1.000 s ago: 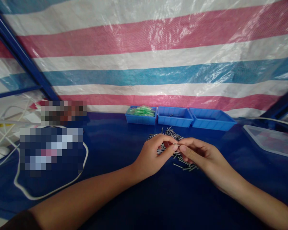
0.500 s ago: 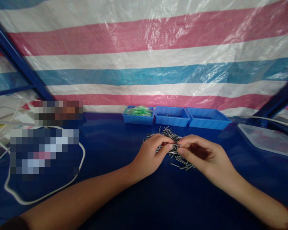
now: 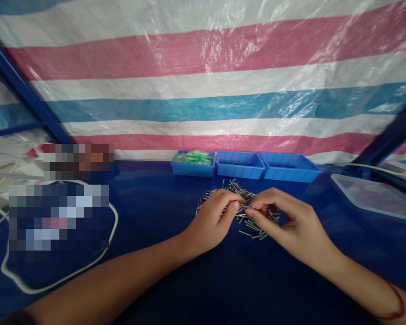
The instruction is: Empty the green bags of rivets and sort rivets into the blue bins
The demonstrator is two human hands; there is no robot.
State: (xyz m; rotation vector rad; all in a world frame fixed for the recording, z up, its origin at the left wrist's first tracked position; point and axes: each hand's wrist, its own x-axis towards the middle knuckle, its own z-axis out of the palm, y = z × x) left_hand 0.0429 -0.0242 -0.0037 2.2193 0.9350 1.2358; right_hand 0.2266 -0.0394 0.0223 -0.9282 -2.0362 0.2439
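Observation:
A heap of small metal pins [image 3: 238, 189] lies on the dark blue table [image 3: 223, 280]. My left hand [image 3: 211, 221] rests at the heap's left side, its thumb and fingers pinched on a few pins. My right hand [image 3: 286, 223] sits at the heap's right side, fingers curled and pinched on a pin where the two hands meet. The fingertips of both hands nearly touch over the pile. Part of the heap is hidden under my fingers.
Three blue trays stand in a row at the back: the left tray [image 3: 193, 163] holds green pieces, the middle tray [image 3: 240, 164] and right tray [image 3: 291, 167] look nearly bare. A clear plastic lid [image 3: 375, 198] lies right. A white cable [image 3: 64, 275] loops left. Striped tarp [image 3: 203, 76] behind.
Both hands stayed at the pile, shifting slightly down and left in view. My right fingers curled in more tightly against the left fingertips.

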